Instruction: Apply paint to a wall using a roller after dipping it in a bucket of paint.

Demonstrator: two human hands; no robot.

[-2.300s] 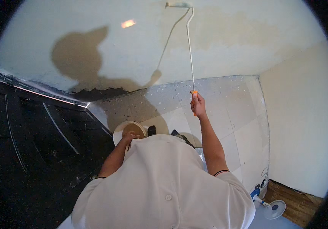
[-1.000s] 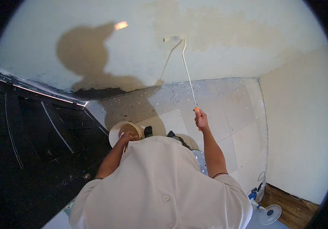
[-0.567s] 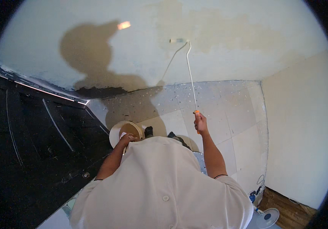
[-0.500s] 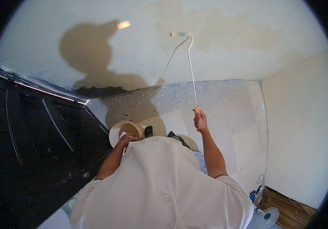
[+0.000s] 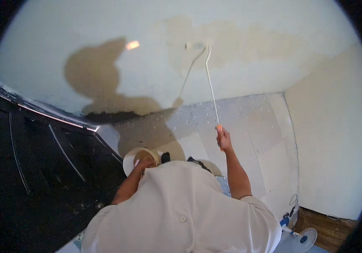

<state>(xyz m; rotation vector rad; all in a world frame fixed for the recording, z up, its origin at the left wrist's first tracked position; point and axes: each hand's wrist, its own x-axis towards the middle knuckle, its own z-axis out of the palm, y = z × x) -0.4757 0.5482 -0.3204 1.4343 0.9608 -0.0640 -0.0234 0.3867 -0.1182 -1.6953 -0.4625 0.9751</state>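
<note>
My right hand (image 5: 223,138) is wrapped round the orange handle (image 5: 219,127) of a paint roller. The roller's long, bent metal rod (image 5: 211,86) reaches forward to the wall. Its pale sleeve (image 5: 195,45), slightly blurred, lies against the wall at the left part of a darker, wet-looking patch (image 5: 240,38). Low on the left, my left hand (image 5: 146,163) is closed at the near rim of a pale bucket (image 5: 128,163). My fingers there are partly hidden, and a small whitish thing shows beside them.
A large black panel (image 5: 42,156) fills the left side. Pale floor tiles (image 5: 240,126) spotted with paint meet the wall ahead. A second wall (image 5: 328,139) stands on the right. Behind me at the lower right are a round fan-like thing (image 5: 307,239) and a brown wooden board (image 5: 326,227).
The view has tilted, so the scene sits lower in it. Against the patch, the roller sleeve has moved a little up the wall. My left hand stays at the bucket.
</note>
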